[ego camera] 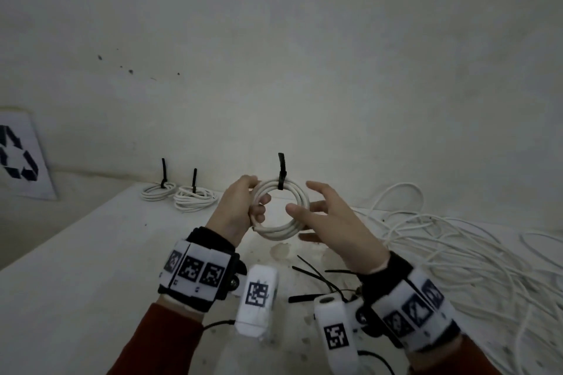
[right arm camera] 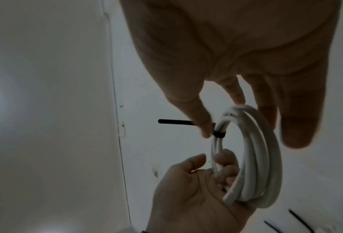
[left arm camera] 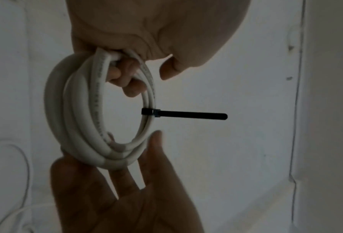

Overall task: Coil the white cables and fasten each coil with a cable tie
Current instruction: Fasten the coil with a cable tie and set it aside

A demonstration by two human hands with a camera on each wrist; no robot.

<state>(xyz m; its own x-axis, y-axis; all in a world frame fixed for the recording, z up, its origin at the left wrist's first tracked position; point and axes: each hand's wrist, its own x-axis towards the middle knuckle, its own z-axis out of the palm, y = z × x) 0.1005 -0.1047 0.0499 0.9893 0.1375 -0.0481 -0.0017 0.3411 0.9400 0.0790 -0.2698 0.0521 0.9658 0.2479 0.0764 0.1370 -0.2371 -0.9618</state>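
Observation:
My left hand (ego camera: 255, 207) grips a white cable coil (ego camera: 285, 230) at its left side, fingers curled through the loop, and holds it upright above the table. A black cable tie (ego camera: 281, 175) is cinched around the top of the coil, its tail sticking up. In the left wrist view the tie's tail (left arm camera: 192, 116) points away from the coil (left arm camera: 70, 113). My right hand (ego camera: 313, 211) is spread beside the coil's right side with straight fingers and holds nothing. In the right wrist view its thumb (right arm camera: 201, 124) lies in front of the tie (right arm camera: 174, 121), next to the coil (right arm camera: 262, 159).
Two tied coils (ego camera: 158, 190) (ego camera: 195, 198) lie at the back left of the white table (ego camera: 91, 253), near the wall. A tangle of loose white cables (ego camera: 451, 240) covers the right side. Loose black cable ties (ego camera: 316, 278) lie below my hands. A recycling sign (ego camera: 21, 158) leans at far left.

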